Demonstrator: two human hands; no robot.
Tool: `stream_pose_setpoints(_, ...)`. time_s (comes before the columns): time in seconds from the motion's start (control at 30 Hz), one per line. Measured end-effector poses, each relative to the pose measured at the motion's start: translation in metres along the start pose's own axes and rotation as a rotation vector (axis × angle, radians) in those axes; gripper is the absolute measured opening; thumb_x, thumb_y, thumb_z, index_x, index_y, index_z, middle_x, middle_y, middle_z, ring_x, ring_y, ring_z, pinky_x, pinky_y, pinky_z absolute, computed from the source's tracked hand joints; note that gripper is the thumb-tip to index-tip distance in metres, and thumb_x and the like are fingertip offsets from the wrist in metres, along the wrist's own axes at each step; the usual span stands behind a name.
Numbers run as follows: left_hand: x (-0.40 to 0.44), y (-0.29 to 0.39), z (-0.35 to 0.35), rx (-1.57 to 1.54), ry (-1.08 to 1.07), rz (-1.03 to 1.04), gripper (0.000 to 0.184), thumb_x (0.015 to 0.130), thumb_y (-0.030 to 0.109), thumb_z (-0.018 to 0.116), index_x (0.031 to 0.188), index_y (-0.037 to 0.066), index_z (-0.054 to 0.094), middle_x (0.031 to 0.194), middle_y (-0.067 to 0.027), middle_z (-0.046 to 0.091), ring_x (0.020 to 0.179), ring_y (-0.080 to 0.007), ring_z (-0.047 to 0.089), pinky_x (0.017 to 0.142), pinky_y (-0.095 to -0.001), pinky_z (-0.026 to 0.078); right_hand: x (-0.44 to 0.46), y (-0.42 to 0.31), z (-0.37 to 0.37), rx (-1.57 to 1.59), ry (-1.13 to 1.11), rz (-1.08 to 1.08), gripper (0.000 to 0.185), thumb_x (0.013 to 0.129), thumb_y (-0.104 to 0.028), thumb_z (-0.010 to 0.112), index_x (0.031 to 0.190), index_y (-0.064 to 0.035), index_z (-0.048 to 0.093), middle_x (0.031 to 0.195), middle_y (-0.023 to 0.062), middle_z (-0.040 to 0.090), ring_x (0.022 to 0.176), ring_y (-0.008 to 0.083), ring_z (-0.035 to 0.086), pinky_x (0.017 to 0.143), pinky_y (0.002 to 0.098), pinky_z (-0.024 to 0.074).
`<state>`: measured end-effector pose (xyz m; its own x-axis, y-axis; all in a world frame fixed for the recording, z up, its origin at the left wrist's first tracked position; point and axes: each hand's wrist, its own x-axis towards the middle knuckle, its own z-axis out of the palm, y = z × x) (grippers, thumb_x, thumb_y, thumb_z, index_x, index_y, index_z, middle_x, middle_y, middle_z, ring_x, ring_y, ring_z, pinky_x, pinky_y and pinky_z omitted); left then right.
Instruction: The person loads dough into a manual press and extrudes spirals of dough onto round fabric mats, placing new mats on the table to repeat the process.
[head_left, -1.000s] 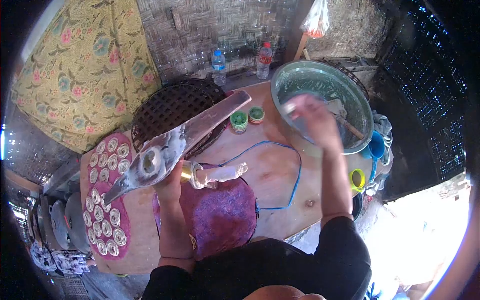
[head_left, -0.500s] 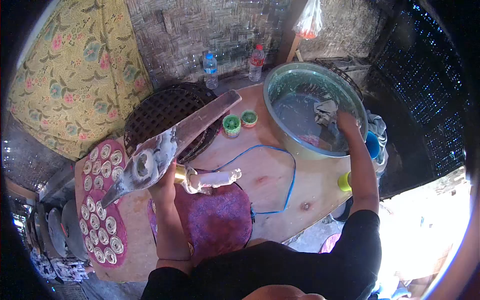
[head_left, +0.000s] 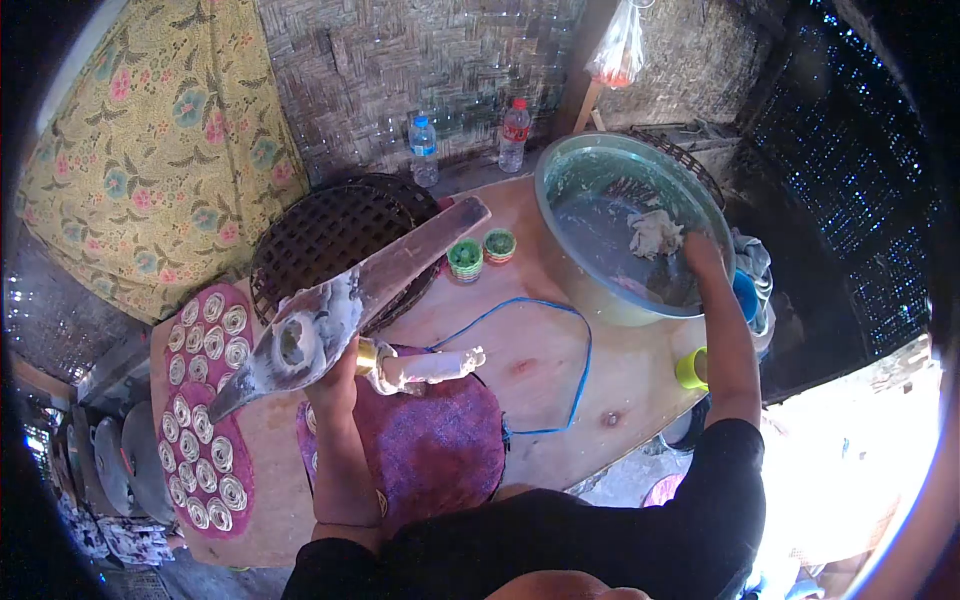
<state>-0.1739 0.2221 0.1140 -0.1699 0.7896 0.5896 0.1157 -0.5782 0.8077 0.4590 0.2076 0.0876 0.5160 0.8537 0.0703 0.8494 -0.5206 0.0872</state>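
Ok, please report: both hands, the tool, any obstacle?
Left hand grips wooden tool. Right hand in basin, by pale lump; fingers hidden. Blue cord loops on table between, clear of both hands.

The right hand's [head_left: 703, 254] fingertips are hard to make out inside the basin [head_left: 630, 225]; the left hand's [head_left: 335, 385] fingers are partly hidden.
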Motion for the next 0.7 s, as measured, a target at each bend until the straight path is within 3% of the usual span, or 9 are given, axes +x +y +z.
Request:
stream_pose_setpoints(0.1, -0.001, 0.002, -0.002, 0.018, 0.010, -0.009, 0.051, 0.074, -0.003, 0.067, 0.121, 0.000, 0.047, 0.112, -0.0111, 0.057, 0.098, -0.0226, 0.058, 0.086, -0.0348, 0.049, 0.012, 0.008, 0.022, 0.049, -0.092, -0.098, 0.031, 0.082, -0.020, 0.047, 0.094, 0.0034, 0.063, 0.094, 0.0275, 0.061, 0.091, 0.0405, 0.060, 0.082, 0.0481, 0.0454)
stream_pose_setpoints(0.2, 0.003, 0.000, 0.003, -0.016, 0.044, 0.017, 0.048, 0.073, -0.002, 0.068, 0.118, -0.001, 0.050, 0.107, -0.0100, 0.059, 0.094, -0.0213, 0.059, 0.083, -0.0341, 0.049, -0.008, -0.023, -0.005, 0.208, -0.064, -0.189, 0.030, 0.083, -0.020, 0.046, 0.096, 0.0005, 0.064, 0.093, 0.0270, 0.061, 0.092, 0.0410, 0.059, 0.083, 0.0477, 0.0449)
stream_pose_setpoints(0.23, 0.003, 0.000, 0.003, -0.028, 0.046, -0.016, 0.048, 0.073, 0.000, 0.069, 0.117, -0.001, 0.050, 0.107, -0.0102, 0.059, 0.094, -0.0212, 0.059, 0.083, -0.0345, 0.049, 0.004, -0.024, 0.004, 0.149, -0.163, -0.227, 0.029, 0.084, -0.021, 0.045, 0.096, -0.0033, 0.065, 0.096, 0.0253, 0.061, 0.093, 0.0398, 0.059, 0.082, 0.0475, 0.0453)
stream_pose_setpoints(0.33, 0.013, 0.011, 0.005, -0.029, 0.056, -0.077, 0.043, 0.073, 0.001, 0.067, 0.114, 0.000, 0.051, 0.104, -0.0087, 0.059, 0.087, -0.0186, 0.059, 0.075, -0.0321, 0.049, 0.008, -0.031, 0.008, 0.112, -0.183, -0.189, 0.030, 0.084, -0.021, 0.044, 0.100, -0.0057, 0.064, 0.099, 0.0235, 0.061, 0.092, 0.0396, 0.060, 0.081, 0.0472, 0.0458)
stream_pose_setpoints(0.4, 0.032, 0.041, 0.018, -0.575, -0.036, -0.341, 0.042, 0.074, -0.001, 0.066, 0.113, 0.003, 0.052, 0.105, -0.0073, 0.058, 0.091, -0.0183, 0.057, 0.079, -0.0329, 0.048, 0.004, -0.032, 0.003, 0.071, -0.166, -0.219, 0.030, 0.084, -0.021, 0.044, 0.103, -0.0074, 0.063, 0.100, 0.0229, 0.061, 0.091, 0.0390, 0.060, 0.081, 0.0471, 0.0462)
stream_pose_setpoints(0.47, 0.042, 0.054, 0.042, -0.754, -0.160, -0.523, 0.017, 0.081, 0.011, 0.059, 0.097, 0.007, 0.053, 0.081, -0.0019, 0.050, 0.071, -0.0116, 0.049, 0.059, -0.0263, 0.043, 0.001, -0.031, 0.006, 0.023, -0.155, -0.255, 0.031, 0.085, -0.021, 0.044, 0.106, -0.0090, 0.062, 0.101, 0.0223, 0.061, 0.091, 0.0383, 0.060, 0.080, 0.0471, 0.0466)
stream_pose_setpoints(0.67, 0.000, 0.024, 0.164, -1.046, -0.395, -1.026, 0.016, 0.079, 0.020, 0.061, 0.081, 0.010, 0.048, 0.075, -0.0005, 0.046, 0.065, -0.0120, 0.047, 0.057, -0.0293, 0.043, -0.016, -0.043, -0.008, -0.127, -0.110, -0.260, 0.030, 0.088, -0.020, 0.041, 0.109, -0.0139, 0.061, 0.098, 0.0193, 0.063, 0.090, 0.0350, 0.062, 0.079, 0.0473, 0.0481)
stream_pose_setpoints(0.7, -0.007, 0.018, 0.179, -1.013, -0.396, -1.077, 0.018, 0.078, 0.021, 0.062, 0.080, 0.010, 0.048, 0.073, -0.0005, 0.046, 0.065, -0.0123, 0.046, 0.056, -0.0293, 0.043, -0.025, -0.051, -0.014, -0.089, -0.051, -0.244, 0.026, 0.084, -0.016, 0.045, 0.101, -0.0103, 0.064, 0.097, 0.0190, 0.064, 0.088, 0.0352, 0.063, 0.077, 0.0469, 0.0498)
